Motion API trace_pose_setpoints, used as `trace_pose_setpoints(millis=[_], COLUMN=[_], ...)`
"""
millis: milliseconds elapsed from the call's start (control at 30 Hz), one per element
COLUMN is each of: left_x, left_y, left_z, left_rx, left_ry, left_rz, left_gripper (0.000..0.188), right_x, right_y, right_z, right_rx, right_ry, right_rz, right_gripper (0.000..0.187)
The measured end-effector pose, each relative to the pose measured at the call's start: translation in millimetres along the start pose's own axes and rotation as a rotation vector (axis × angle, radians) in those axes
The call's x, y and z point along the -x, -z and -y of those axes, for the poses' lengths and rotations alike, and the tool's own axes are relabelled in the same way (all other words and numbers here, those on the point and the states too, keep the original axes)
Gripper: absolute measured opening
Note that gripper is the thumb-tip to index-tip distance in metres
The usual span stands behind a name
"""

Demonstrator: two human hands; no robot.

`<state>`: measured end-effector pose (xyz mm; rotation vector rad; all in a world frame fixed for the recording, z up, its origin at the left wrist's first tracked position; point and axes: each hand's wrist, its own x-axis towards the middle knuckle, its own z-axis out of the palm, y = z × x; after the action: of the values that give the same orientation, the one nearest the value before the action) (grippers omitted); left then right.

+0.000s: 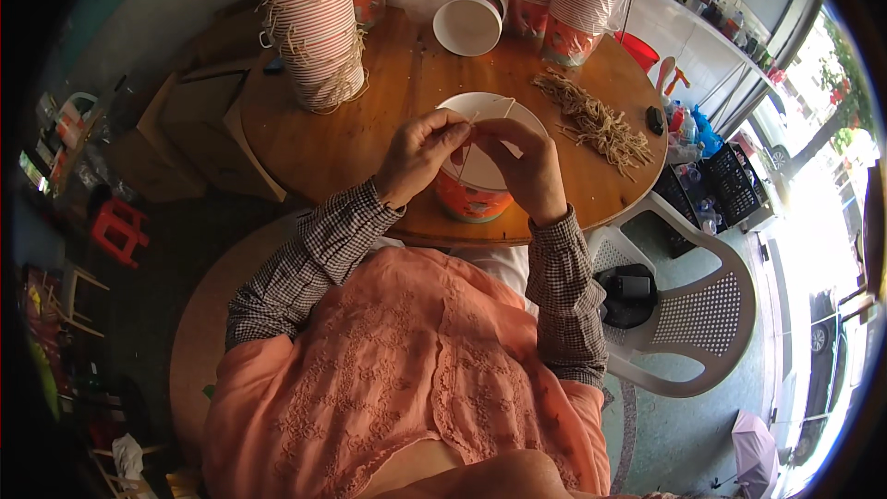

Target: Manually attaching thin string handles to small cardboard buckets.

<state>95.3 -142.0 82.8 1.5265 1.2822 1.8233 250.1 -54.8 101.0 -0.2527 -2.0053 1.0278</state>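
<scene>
A white-lined paper bucket (pixel 471 202) with an orange-red printed outside stands upright at the near edge of the round wooden table. Over its open mouth, my left hand (pixel 423 152) and my right hand (pixel 525 164) meet, with fingertips pinched together. Between them they hold a thin beige cord (pixel 509 108), whose ends stick out above and below the fingers. Part of the cord is hidden by the fingers, and whether it passes through the bucket's rim I cannot tell. Right of the bucket lies a heap of similar cords (pixel 596 120).
A tall stack of nested buckets (pixel 309 28) with cords hanging off it rises at the table's left. Plastic-wrapped bucket stacks (pixel 582 0) stand at the back. Two buckets (pixel 468 25) lie on their sides behind. A plastic chair (pixel 702 314) holding a black bag (pixel 625 294) is at my right.
</scene>
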Motion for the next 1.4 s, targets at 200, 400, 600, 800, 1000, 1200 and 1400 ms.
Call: trace_pose_setpoints(millis=[200, 400, 600, 800, 1000, 1200, 1400], left_x=[5, 5, 8, 6, 8, 0, -1], left_y=[-5, -11, -12, -7, -4, 3, 13], left_z=[-3, -10, -15, -5, -16, -20, -27], left_rx=[-0.121, -0.097, -0.305, -0.628, -0.752, -0.388, 0.442], left_ry=[-0.025, -0.033, -0.104, -0.547, -0.567, -0.352, 0.327], left_rz=[0.001, -0.082, -0.103, -0.131, -0.021, 0.080, 0.212], left_gripper=[0.017, 0.009, 0.008, 0.015, 0.017, 0.008, 0.013], right_x=[2, 5, 6, 6, 6, 5, 9], right_y=[-1, -10, -8, -9, -7, -8, -10], right_z=[-6, 4, 3, 1, -2, -4, -3], right_rx=[0.111, 0.200, 0.206, 0.188, 0.186, 0.240, 0.054], right_ry=[0.007, 0.127, 0.140, 0.137, 0.128, 0.185, 0.097], right_rz=[-0.086, -0.185, -0.165, -0.159, -0.152, -0.092, -0.064], right_gripper=[0.014, 0.009, 0.008, 0.007, 0.007, 0.010, 0.013])
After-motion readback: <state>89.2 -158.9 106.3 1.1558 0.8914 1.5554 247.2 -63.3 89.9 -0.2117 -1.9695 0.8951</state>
